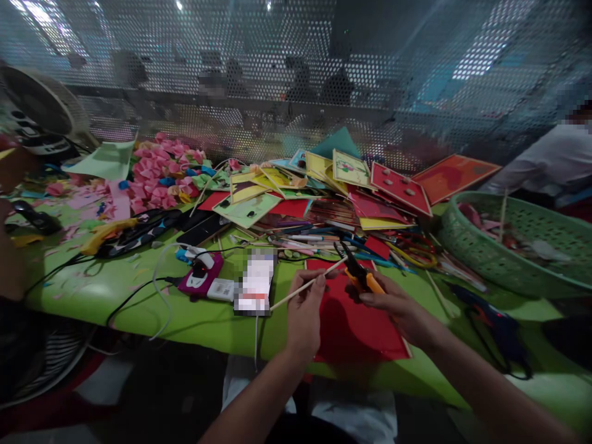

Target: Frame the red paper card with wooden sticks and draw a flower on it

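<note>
A thin pale wooden stick (pixel 296 291) is pinched in my left hand (pixel 306 308), slanting up to the right. My right hand (pixel 393 305) grips pliers (pixel 358 271) with orange handles and dark jaws. The jaws point up and stand apart, close to the upper end of the stick; whether they touch it I cannot tell. Beneath both hands lies a red sheet (pixel 356 327) with a pale strip along its right edge. Left of my left hand is a lit phone (pixel 256 283) with a white cable.
Decorated cards (pixel 351 172), pens and sticks pile up behind my hands. A green basket (pixel 518 246) and a glue gun (pixel 494 320) stand right. Leftward are a purple power strip (pixel 201 277), yellow-handled tool (pixel 108 234), pink paper pieces (pixel 161 172) and a fan (pixel 41 102). People sit at both sides.
</note>
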A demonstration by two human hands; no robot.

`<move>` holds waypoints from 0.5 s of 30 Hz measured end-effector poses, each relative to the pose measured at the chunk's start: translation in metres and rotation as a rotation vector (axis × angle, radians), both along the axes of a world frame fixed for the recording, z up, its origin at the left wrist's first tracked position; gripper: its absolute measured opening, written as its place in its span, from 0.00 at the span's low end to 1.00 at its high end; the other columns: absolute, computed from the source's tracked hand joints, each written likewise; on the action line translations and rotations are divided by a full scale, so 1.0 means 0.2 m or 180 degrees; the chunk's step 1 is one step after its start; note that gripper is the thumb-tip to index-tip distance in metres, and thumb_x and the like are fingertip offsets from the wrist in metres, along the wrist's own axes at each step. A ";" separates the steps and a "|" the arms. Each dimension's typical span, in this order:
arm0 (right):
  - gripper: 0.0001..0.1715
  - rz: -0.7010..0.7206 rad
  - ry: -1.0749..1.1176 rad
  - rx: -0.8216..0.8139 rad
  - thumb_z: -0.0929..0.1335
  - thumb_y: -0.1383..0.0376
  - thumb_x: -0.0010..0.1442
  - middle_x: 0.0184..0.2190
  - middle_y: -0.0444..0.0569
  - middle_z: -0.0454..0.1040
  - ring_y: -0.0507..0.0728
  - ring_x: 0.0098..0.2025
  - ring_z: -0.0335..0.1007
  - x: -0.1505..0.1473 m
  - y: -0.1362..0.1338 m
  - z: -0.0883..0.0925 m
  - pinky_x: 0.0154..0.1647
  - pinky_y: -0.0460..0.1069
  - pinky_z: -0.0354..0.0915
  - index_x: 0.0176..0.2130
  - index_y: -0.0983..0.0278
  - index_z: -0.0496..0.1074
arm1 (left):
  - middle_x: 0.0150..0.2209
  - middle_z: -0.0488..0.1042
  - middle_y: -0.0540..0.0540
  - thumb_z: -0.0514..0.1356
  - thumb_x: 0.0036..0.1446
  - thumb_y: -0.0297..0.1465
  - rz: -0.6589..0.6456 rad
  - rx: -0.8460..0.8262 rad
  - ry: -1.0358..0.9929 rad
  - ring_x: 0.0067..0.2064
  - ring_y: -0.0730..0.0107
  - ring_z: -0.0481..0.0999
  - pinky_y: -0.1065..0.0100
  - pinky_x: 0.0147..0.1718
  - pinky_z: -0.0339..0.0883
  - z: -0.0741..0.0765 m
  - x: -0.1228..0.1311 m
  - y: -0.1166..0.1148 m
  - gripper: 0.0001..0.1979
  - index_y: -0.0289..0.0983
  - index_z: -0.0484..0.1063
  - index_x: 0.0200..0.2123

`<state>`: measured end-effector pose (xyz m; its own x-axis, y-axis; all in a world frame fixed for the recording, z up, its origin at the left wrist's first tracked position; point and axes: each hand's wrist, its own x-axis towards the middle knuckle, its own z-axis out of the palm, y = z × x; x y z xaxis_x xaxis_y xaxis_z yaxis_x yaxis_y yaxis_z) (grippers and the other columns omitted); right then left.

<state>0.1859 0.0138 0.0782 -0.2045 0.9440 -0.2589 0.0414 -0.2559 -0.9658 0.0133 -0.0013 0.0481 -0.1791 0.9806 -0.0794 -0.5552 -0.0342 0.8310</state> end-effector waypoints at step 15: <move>0.17 0.0246 -0.1357 0.0957 0.64 0.60 0.52 0.27 0.43 0.68 0.54 0.25 0.61 0.01 0.14 -0.08 0.26 0.49 0.60 0.43 0.61 0.72 | 0.38 0.81 0.50 0.65 0.57 0.41 0.0079 -0.0093 0.0140 0.42 0.70 0.77 0.67 0.47 0.65 0.01 0.01 0.03 0.10 0.42 0.73 0.36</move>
